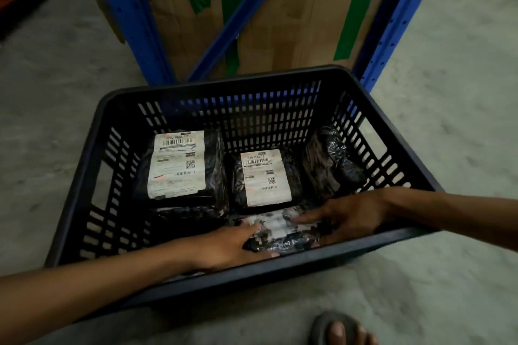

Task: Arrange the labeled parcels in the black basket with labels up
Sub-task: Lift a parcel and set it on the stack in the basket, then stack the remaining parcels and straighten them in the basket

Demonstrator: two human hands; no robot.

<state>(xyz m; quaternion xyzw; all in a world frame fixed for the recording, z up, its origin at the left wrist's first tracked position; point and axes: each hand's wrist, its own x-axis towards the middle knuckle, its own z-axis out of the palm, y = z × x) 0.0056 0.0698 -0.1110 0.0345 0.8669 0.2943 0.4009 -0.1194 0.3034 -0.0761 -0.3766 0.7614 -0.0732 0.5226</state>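
Observation:
The black slatted basket (84,173) sits on the floor in front of me. Inside, a large black parcel (179,165) at the left and a smaller one (266,176) in the middle lie with white labels up. A third black parcel (333,162) leans against the right wall with no label showing. At the near edge lies a blurred black parcel (283,230) with a white label facing up. My left hand (232,246) grips its left end and my right hand (347,218) holds its right end.
Blue rack uprights (134,17) and a diagonal brace stand just behind the basket, with taped cardboard boxes (280,22) between them. Grey concrete floor surrounds the basket. My sandalled foot (342,330) is at the bottom edge.

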